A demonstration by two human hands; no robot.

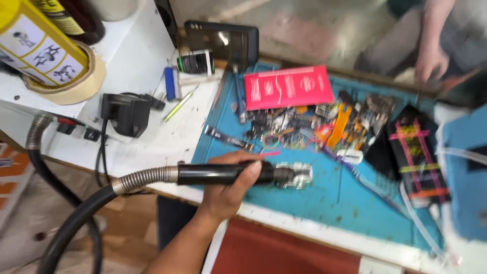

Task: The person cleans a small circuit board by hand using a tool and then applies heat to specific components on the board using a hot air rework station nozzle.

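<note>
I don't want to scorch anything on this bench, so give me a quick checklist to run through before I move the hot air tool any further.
1. Grip on the hot air handpiece: ok, one hand wraps the black handle behind the metal nozzle.
2. Nozzle over the blue mat: ok.
3. Nozzle away from the pile of small parts: not ok, the pile lies just beyond it.
4. Hose free: ok, it hangs off the bench edge.
5. Heat on: cannot tell.
6. Other hand placed safely: cannot tell, out of view.
</note>
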